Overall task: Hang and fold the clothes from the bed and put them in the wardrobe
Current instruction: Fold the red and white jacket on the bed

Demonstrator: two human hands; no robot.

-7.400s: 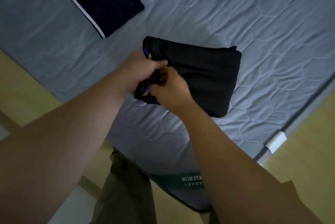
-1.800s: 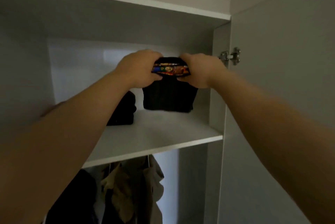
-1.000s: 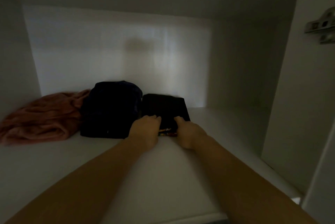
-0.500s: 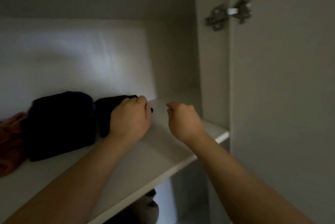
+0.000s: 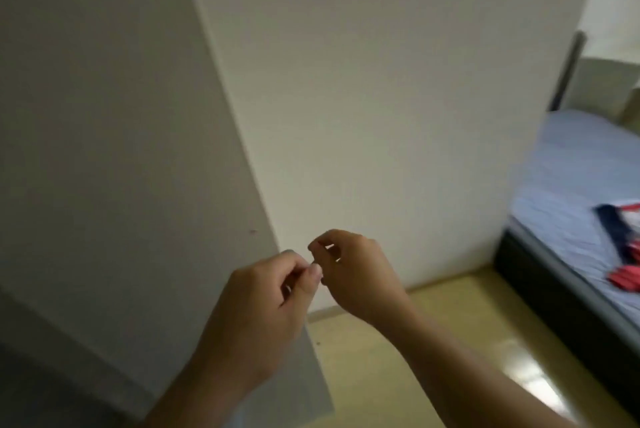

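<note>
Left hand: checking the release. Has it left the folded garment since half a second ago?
Yes. The left hand is off it, lowered before the grey panel, no garment held.

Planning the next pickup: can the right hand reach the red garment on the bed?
Probably not yet: the floor between is free, but the right hand sits by the wall, well short of the red garment.

Two hands (image 5: 263, 303) (image 5: 356, 275), one bed (image 5: 568, 182) — two garments (image 5: 618, 233) (image 5: 627, 279)

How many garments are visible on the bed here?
2. A navy-and-white garment lies at the frame's right edge; a red garment sits just below it, near the bed edge. Others may be cut off.
</note>
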